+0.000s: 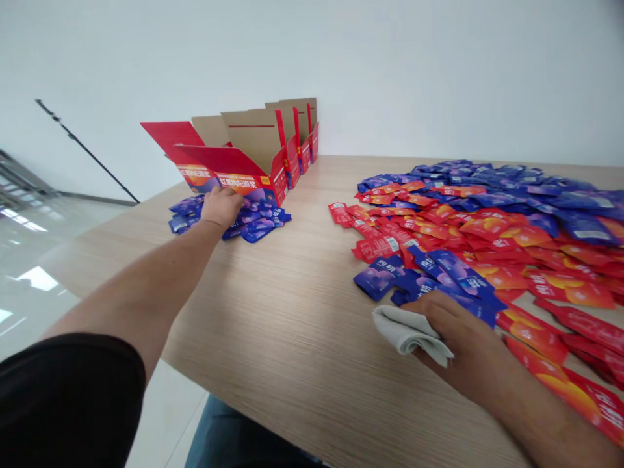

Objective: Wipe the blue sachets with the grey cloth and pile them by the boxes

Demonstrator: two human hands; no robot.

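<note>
My left hand reaches far out to a small heap of blue packets lying in front of an open red cardboard box; its fingers curl down onto the heap, and whether they grip a packet is hidden. My right hand rests near the table's front, closed on a folded white cloth. Just beyond it lie blue packets at the edge of a big spread of red and blue packets.
Behind the first box stand more open cartons in a row against the white wall. The wooden table has its left edge beside a glossy floor. The packet spread covers the table's right side.
</note>
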